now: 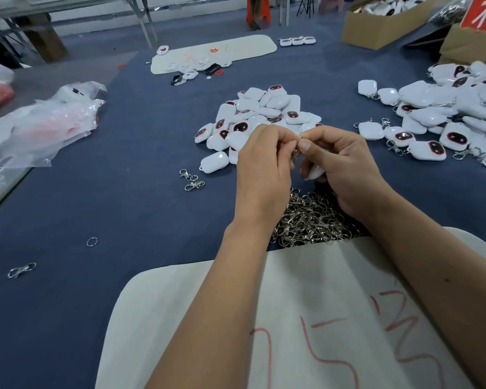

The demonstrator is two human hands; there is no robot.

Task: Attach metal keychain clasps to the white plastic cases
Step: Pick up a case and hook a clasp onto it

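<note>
My left hand (264, 167) and my right hand (345, 169) meet above the blue table, both pinching a small metal keychain clasp (298, 147) between their fingertips. A white plastic case (314, 172) sits tucked in my right palm, mostly hidden by the fingers. Just behind my hands lies a pile of white cases (258, 116) with dark faces and no clasps. Below my wrists spreads a heap of loose metal clasps (309, 217). At the right, a pile of cases with clasps fitted (443, 116) covers the table.
Two loose clasps (191, 179) lie left of my hands; another clasp (21, 270) and a ring (92, 241) lie further left. A white board with red writing (306, 327) is under my forearms. Plastic bags (40, 127) sit at left, cardboard boxes (382, 23) at back right.
</note>
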